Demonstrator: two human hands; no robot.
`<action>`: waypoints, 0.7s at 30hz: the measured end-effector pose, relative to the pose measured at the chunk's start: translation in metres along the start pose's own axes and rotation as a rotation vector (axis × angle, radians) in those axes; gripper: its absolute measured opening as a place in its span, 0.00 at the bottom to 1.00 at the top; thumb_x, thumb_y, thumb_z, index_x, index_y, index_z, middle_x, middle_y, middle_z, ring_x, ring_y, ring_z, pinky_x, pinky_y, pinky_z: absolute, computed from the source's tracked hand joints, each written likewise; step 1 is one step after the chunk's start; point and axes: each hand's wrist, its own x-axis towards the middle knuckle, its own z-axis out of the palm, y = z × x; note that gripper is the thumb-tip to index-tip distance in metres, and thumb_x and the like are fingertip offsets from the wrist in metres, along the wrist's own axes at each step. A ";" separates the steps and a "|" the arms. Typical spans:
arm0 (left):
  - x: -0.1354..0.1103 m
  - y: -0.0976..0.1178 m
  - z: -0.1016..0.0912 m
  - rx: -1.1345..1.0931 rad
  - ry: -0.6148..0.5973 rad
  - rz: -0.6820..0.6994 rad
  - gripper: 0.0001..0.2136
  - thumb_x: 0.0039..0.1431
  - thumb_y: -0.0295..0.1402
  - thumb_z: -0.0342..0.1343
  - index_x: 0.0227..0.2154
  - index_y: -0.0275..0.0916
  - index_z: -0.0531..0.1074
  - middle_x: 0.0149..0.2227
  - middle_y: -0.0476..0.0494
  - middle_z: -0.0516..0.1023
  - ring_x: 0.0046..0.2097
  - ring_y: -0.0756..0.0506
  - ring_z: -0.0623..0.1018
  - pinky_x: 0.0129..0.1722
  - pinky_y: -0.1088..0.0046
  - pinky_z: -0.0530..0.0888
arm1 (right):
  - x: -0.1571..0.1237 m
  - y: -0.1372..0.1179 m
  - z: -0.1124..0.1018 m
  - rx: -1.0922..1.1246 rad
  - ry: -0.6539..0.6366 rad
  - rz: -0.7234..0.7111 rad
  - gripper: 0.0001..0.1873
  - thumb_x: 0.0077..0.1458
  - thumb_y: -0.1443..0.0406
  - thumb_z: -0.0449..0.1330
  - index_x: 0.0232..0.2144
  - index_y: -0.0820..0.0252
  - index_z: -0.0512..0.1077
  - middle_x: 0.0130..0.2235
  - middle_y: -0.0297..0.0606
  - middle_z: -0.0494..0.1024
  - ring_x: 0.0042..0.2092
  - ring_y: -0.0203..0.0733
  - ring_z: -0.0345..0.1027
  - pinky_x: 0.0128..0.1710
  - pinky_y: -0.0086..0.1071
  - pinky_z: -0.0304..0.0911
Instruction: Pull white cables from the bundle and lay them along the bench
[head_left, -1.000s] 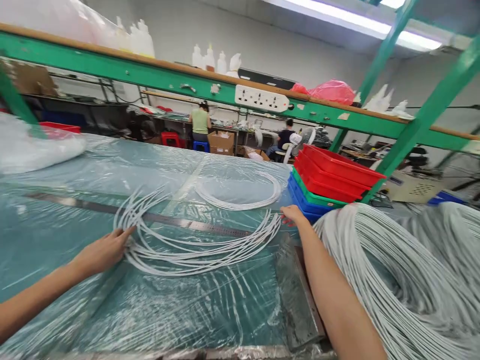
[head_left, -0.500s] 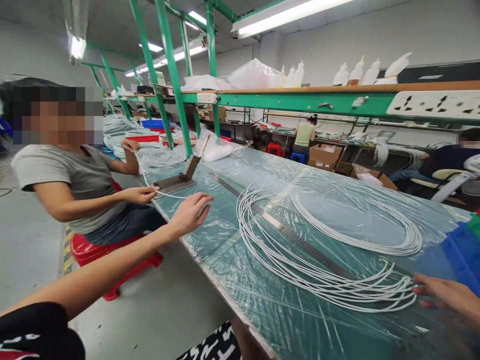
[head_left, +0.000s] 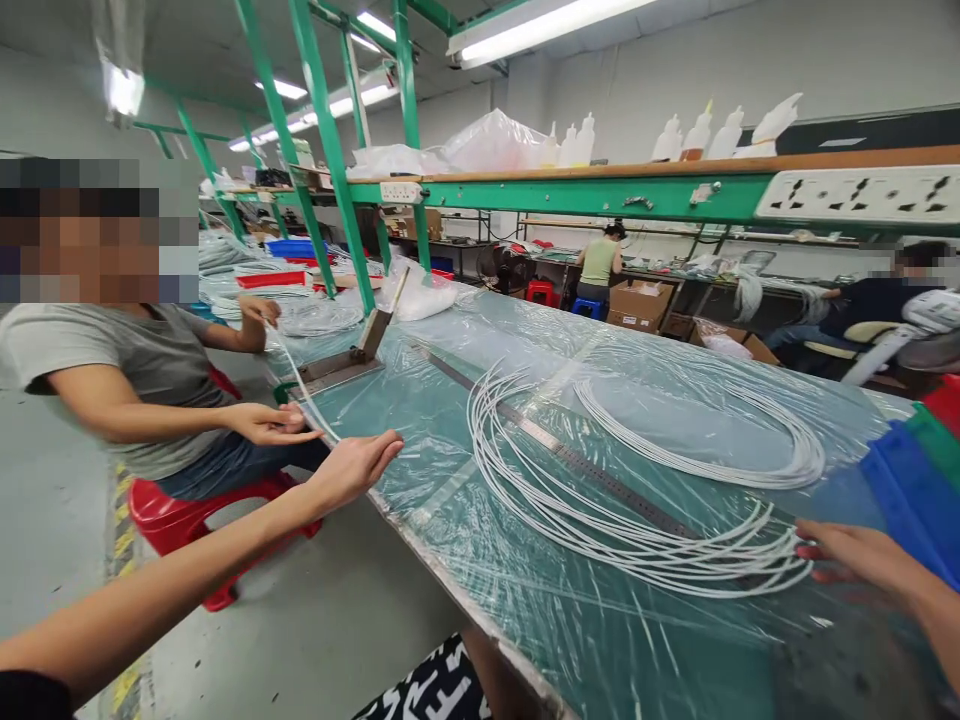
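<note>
My left hand (head_left: 352, 468) reaches out over the table's near edge with its fingers stretched and nothing in them. It is close to a co-worker's hand (head_left: 274, 424), which holds a single white cable (head_left: 300, 385). At the far right my right hand (head_left: 855, 560) lies flat on the ends of a loose bundle of white cables (head_left: 600, 525). The bundle curves across a long metal ruler (head_left: 570, 457) on the plastic-covered green table (head_left: 420, 420). A second white cable coil (head_left: 705, 465) lies behind the ruler.
A seated co-worker in a grey shirt (head_left: 150, 370) on a red stool (head_left: 172, 510) works at the table's left. A metal cutter (head_left: 352, 357) stands near them. Blue and green bins (head_left: 911, 480) sit at the right. Other people sit at a far bench.
The view has swung left since one second ago. My left hand left the cable bundle and reached toward the co-worker, then sank a little. My right hand stays on the cable ends.
</note>
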 end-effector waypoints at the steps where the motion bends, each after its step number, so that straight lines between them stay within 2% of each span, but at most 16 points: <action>1: 0.003 0.013 0.005 -0.051 -0.022 0.044 0.20 0.69 0.42 0.31 0.37 0.39 0.67 0.27 0.48 0.72 0.28 0.48 0.73 0.30 0.74 0.66 | -0.005 -0.004 0.000 0.005 -0.019 0.034 0.05 0.46 0.59 0.57 0.28 0.52 0.66 0.31 0.49 0.76 0.21 0.45 0.69 0.22 0.37 0.63; 3: 0.011 0.048 0.017 -0.188 -0.089 0.175 0.18 0.70 0.41 0.32 0.41 0.40 0.66 0.34 0.46 0.74 0.34 0.48 0.74 0.35 0.74 0.67 | -0.016 -0.013 -0.001 0.027 -0.067 0.106 0.06 0.55 0.61 0.55 0.28 0.56 0.67 0.32 0.46 0.76 0.21 0.41 0.67 0.21 0.33 0.61; 5: 0.019 0.090 0.033 -0.323 -0.174 0.337 0.18 0.71 0.40 0.32 0.44 0.41 0.66 0.39 0.45 0.74 0.37 0.47 0.74 0.38 0.73 0.67 | -0.027 -0.022 -0.003 -0.020 -0.052 0.073 0.09 0.61 0.63 0.53 0.30 0.60 0.68 0.33 0.43 0.76 0.21 0.39 0.67 0.22 0.31 0.60; 7: 0.026 0.138 0.048 -0.388 -0.237 0.491 0.18 0.71 0.40 0.31 0.43 0.41 0.67 0.38 0.45 0.73 0.36 0.47 0.74 0.36 0.73 0.67 | -0.034 -0.029 -0.005 -0.055 -0.043 0.041 0.09 0.63 0.64 0.52 0.32 0.62 0.68 0.31 0.39 0.75 0.22 0.37 0.67 0.23 0.29 0.61; 9: 0.032 0.185 0.060 -0.408 -0.250 0.613 0.20 0.71 0.42 0.31 0.40 0.40 0.68 0.35 0.45 0.71 0.33 0.47 0.72 0.31 0.72 0.65 | -0.033 -0.032 -0.008 -0.064 -0.022 0.034 0.07 0.63 0.67 0.54 0.33 0.63 0.68 0.29 0.36 0.75 0.22 0.35 0.66 0.24 0.27 0.61; 13: 0.042 0.265 0.071 -0.500 -0.263 0.767 0.21 0.71 0.40 0.30 0.38 0.40 0.68 0.34 0.44 0.69 0.32 0.47 0.71 0.27 0.71 0.62 | -0.020 -0.033 -0.016 -0.061 -0.036 0.001 0.07 0.64 0.67 0.55 0.34 0.64 0.69 0.27 0.35 0.74 0.21 0.35 0.67 0.25 0.26 0.62; 17: 0.049 0.325 0.075 -0.570 -0.256 0.910 0.18 0.71 0.36 0.32 0.38 0.39 0.68 0.35 0.43 0.69 0.35 0.46 0.71 0.31 0.70 0.66 | -0.010 -0.033 -0.021 -0.065 -0.050 -0.036 0.07 0.64 0.65 0.56 0.34 0.64 0.68 0.28 0.35 0.74 0.22 0.36 0.68 0.24 0.26 0.63; 21: 0.049 0.363 0.084 -0.548 -0.230 0.998 0.14 0.70 0.32 0.37 0.37 0.38 0.68 0.35 0.44 0.71 0.35 0.45 0.73 0.31 0.69 0.67 | -0.006 -0.033 -0.022 -0.059 -0.063 -0.043 0.07 0.65 0.65 0.55 0.37 0.65 0.68 0.28 0.36 0.75 0.22 0.36 0.69 0.24 0.25 0.64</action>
